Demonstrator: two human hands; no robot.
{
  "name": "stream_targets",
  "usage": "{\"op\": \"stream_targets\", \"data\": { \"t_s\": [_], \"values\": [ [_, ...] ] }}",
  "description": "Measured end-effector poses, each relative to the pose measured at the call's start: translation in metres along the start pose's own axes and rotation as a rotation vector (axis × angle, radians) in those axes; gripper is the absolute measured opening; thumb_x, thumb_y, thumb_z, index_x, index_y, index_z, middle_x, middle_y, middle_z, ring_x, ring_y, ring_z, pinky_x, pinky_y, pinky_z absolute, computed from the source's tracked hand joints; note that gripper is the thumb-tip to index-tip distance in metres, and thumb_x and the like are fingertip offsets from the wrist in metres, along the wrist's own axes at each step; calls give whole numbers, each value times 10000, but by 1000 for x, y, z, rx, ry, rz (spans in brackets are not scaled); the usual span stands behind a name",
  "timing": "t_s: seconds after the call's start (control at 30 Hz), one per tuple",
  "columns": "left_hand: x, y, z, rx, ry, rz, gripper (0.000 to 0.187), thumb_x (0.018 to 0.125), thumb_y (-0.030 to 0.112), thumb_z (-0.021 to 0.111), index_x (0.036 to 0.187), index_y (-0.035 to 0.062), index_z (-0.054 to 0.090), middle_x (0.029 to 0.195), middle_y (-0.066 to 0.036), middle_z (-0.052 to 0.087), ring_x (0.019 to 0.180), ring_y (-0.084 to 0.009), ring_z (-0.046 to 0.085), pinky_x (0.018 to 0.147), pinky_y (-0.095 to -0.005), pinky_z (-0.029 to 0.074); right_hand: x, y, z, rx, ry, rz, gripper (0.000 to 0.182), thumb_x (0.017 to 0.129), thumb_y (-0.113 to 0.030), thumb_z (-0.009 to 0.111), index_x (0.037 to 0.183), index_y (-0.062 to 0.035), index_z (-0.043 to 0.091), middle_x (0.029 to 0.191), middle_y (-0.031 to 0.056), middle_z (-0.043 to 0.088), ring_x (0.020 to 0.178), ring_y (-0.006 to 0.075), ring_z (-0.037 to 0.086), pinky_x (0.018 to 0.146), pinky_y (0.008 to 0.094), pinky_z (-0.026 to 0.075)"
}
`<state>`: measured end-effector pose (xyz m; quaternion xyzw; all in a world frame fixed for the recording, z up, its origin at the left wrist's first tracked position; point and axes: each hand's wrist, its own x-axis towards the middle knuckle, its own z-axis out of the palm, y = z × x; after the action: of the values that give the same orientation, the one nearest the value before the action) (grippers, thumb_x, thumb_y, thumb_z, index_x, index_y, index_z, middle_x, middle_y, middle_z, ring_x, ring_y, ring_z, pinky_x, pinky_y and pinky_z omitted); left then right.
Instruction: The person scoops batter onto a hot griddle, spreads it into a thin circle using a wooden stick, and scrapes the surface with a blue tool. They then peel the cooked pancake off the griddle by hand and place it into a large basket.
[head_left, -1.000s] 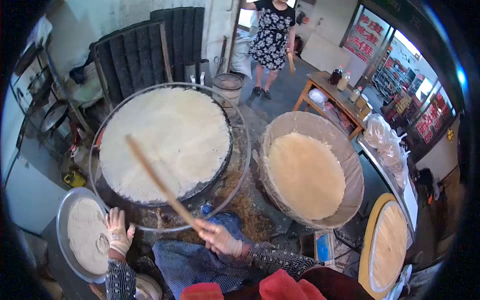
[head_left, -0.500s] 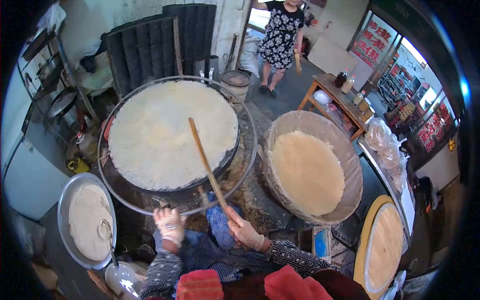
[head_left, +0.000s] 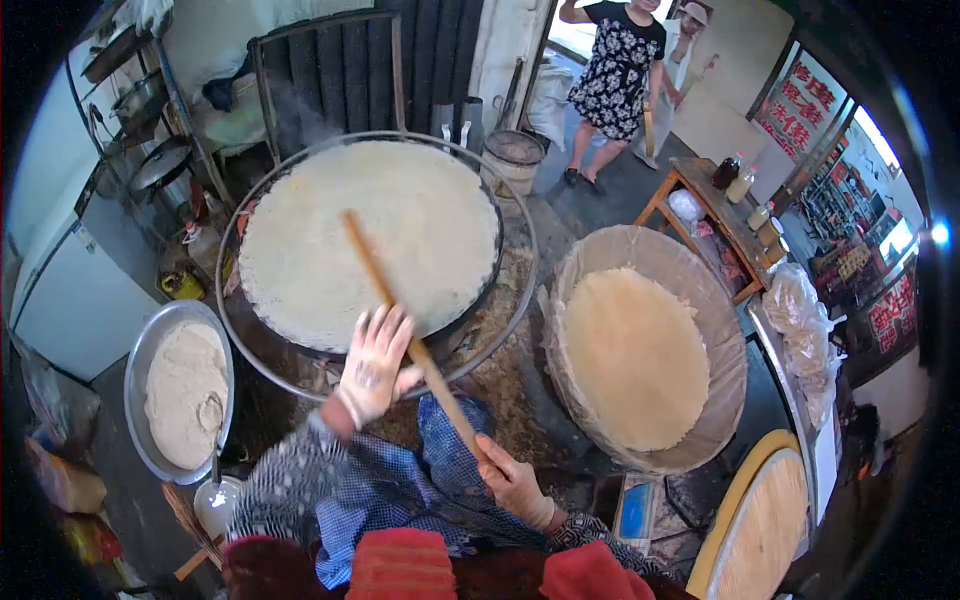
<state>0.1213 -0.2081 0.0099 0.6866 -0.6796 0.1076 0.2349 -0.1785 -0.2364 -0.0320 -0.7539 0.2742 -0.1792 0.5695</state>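
Note:
My right hand is wrapped around the lower end of a long wooden stick. The stick slants up and left, its far end blurred over a pale, spread-out sheet of batter on a big round griddle. My left hand, gloved, reaches over the near side of the metal ring around the griddle. Its fingers are stretched out, with the thumb right beside the stick. A metal basin of pale batter stands at the left, a ladle resting in it.
At the right stands a large cloth-lined basket with a pale round layer inside. A round wooden board leans at the lower right. Farther back are a bench with bottles, a bucket and two people, one in a flowered dress.
My left hand has moved from the ring's near edge up and right to the stick. The stick's far end has swung up and left over the griddle. A second person has come into view.

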Motion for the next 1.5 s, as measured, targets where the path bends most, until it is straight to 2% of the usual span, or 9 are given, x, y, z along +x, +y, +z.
{"op": "stream_targets", "data": {
  "t_s": [0.13,0.27,0.8,0.87,1.0,1.1,1.23,1.37,1.5],
  "values": [
    [96,-20,33,-76,-79,309,793,794,520,562,1345,-19,375,1385,-238,394,1320,-395,343,1124,-472,237,11,-32,14,342,319,400,457,965,-150,505,1412,-139,414,596,-3,482,420,73,409,376,243,354],
    [138,-57,103,184,-549,258,707,728,550,626,1132,-25,552,1199,-205,566,1284,-361,409,1110,-412,284,63,-27,11,750,118,524,514,982,-278,493,1454,-160,326,555,-16,417,388,68,344,357,241,299],
    [-81,-237,-16,350,-166,-298,726,694,420,689,1223,-37,491,1274,-206,517,1254,-353,438,1076,-415,327,181,-44,131,535,-399,435,430,950,-212,544,1361,-108,472,550,-36,440,367,62,354,332,225,281],
    [-114,-208,-33,339,-190,-354,808,731,465,648,1298,-63,421,1327,-243,463,1288,-378,391,1098,-456,282,162,2,154,270,-326,-98,377,934,-203,564,1307,-155,544,758,40,626,540,134,579,468,249,449],
    [-110,-121,-17,322,-63,-286,917,689,478,689,1354,-59,358,1374,-265,399,1303,-435,344,1104,-498,248,82,-5,93,-10,-223,-71,458,882,-144,609,1317,-56,496,1215,206,574,992,336,645,802,358,519],
    [-15,-47,3,-42,-70,-121,934,714,549,629,1354,-73,355,1386,-276,388,1341,-410,309,1119,-471,239,16,3,39,-249,40,-257,471,902,-160,600,1348,-75,473,1061,173,667,766,280,694,646,324,541],
    [57,-5,105,-161,-37,200,930,694,585,599,1328,-67,407,1369,-267,420,1330,-376,345,1128,-431,237,-14,-30,15,345,249,578,502,954,-209,542,1419,-101,388,702,34,582,425,83,462,380,229,382],
    [70,-18,63,-108,-635,27,882,663,604,596,1235,-60,493,1254,-228,529,1244,-358,453,1088,-405,316,4,-33,1,516,63,692,531,962,-235,532,1446,-122,345,654,-22,512,416,66,417,351,220,335],
    [-17,-85,53,55,-125,-9,674,744,438,646,1205,-34,510,1170,-226,562,1196,-375,469,1035,-455,354,38,-34,36,483,-190,562,462,965,-245,525,1412,-202,418,595,-40,451,429,45,409,372,207,342]
  ]
}}
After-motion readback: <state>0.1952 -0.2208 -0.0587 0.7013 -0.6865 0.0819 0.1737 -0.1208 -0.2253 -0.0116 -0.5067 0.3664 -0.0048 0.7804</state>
